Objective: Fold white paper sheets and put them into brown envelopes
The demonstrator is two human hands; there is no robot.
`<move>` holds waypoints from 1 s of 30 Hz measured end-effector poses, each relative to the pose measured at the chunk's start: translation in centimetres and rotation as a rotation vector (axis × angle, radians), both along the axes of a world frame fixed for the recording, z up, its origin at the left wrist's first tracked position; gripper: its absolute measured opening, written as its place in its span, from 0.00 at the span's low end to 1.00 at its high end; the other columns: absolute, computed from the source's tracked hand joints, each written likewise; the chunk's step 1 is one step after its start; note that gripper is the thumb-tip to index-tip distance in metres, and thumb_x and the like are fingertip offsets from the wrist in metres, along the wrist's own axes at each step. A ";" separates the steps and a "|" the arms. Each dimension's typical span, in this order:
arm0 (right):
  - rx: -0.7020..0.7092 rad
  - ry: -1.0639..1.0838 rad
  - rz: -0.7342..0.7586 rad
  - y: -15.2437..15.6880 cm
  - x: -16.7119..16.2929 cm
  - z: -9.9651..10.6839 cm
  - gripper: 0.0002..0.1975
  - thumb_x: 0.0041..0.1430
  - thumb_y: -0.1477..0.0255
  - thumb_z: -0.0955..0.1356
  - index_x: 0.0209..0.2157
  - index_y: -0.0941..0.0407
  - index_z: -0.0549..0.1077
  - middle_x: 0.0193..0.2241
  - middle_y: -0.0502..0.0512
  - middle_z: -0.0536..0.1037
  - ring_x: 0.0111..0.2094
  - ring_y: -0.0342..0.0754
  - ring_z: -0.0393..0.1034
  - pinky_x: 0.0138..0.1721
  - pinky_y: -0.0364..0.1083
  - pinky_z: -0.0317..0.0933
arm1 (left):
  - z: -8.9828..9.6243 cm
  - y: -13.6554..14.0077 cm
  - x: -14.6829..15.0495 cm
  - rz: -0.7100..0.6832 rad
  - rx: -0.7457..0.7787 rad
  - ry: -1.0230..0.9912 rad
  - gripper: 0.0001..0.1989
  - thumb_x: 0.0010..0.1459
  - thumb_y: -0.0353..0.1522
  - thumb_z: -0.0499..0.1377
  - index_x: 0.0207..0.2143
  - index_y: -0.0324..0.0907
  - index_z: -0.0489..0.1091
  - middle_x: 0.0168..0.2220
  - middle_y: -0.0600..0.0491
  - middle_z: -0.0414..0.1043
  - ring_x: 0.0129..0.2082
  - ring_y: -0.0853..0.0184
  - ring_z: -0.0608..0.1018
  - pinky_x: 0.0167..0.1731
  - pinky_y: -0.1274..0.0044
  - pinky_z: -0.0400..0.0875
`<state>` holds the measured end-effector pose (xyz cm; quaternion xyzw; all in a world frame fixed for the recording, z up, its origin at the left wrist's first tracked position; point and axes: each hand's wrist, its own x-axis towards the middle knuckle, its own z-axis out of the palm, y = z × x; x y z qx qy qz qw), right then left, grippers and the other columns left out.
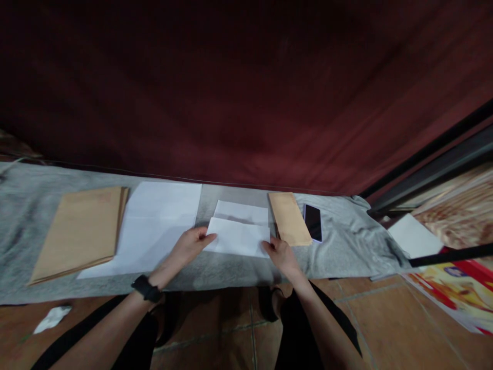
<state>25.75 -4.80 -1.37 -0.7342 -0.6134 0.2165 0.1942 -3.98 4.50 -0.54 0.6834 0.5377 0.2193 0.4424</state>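
Between my two hands is a white sheet of paper (236, 238), which looks folded. My left hand (189, 247) pinches its left edge with thumb and fingers; a dark watch is on that wrist. At the opposite edge, my right hand (283, 254) grips the paper, thumb on top. Just behind it lies another white paper piece (242, 210), partly covered; I cannot tell whether the two are joined. A stack of small brown envelopes (288, 218) lies right beside my right hand. Large white sheets (164, 218) are spread to the left of my left hand.
Large brown envelopes (82, 221) are stacked at the far left, overlapping the white sheets. A phone (313, 223) lies right of the small envelopes. Grey cloth (346, 236) covers the narrow surface, with a dark red curtain (231, 103) behind. A colourful box (458, 290) stands at the lower right.
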 end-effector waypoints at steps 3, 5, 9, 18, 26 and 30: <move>0.006 -0.159 -0.024 0.1 -0.5 0.1 0.14 0.67 0.66 0.65 0.28 0.53 0.75 0.23 0.53 0.78 0.28 0.47 0.72 0.27 0.42 0.53 | 0.4 0.0 0.4 0.040 0.108 0.117 0.20 0.53 0.50 0.56 0.22 0.43 0.65 0.20 0.58 0.63 0.23 0.69 0.65 0.25 0.77 0.57; 0.001 -0.211 -0.029 0.1 -0.6 0.2 0.14 0.67 0.66 0.65 0.28 0.53 0.75 0.25 0.54 0.79 0.29 0.48 0.74 0.28 0.42 0.53 | 0.6 0.0 0.6 0.028 0.106 0.157 0.19 0.55 0.49 0.55 0.22 0.44 0.65 0.20 0.58 0.64 0.23 0.68 0.65 0.25 0.77 0.57; -0.052 -0.214 -0.026 0.1 -0.6 0.5 0.15 0.69 0.66 0.65 0.29 0.54 0.76 0.26 0.53 0.80 0.29 0.46 0.74 0.28 0.42 0.53 | 0.5 -0.2 0.5 -0.012 0.087 0.218 0.18 0.57 0.48 0.53 0.23 0.44 0.65 0.21 0.57 0.65 0.24 0.67 0.67 0.25 0.77 0.56; -0.164 -0.310 -0.061 0.3 -1.3 1.4 0.15 0.70 0.63 0.63 0.37 0.55 0.79 0.33 0.57 0.83 0.36 0.48 0.78 0.32 0.41 0.56 | 1.2 -0.6 1.4 -0.014 0.113 0.564 0.15 0.62 0.42 0.53 0.26 0.45 0.64 0.25 0.56 0.69 0.26 0.66 0.72 0.27 0.76 0.55; -0.179 -0.416 -0.093 0.7 -2.1 2.2 0.16 0.71 0.62 0.63 0.40 0.55 0.79 0.36 0.60 0.84 0.40 0.50 0.80 0.36 0.42 0.61 | 1.8 -0.4 2.2 0.009 0.083 0.703 0.14 0.65 0.43 0.53 0.32 0.46 0.69 0.33 0.53 0.77 0.33 0.63 0.77 0.26 0.76 0.55; -0.125 -0.497 -0.122 1.1 -2.9 2.0 0.16 0.71 0.63 0.63 0.41 0.57 0.79 0.35 0.62 0.84 0.39 0.52 0.80 0.36 0.43 0.64 | 1.6 -0.1 2.6 0.051 0.101 0.716 0.14 0.65 0.44 0.52 0.34 0.46 0.70 0.34 0.52 0.78 0.34 0.61 0.78 0.26 0.76 0.55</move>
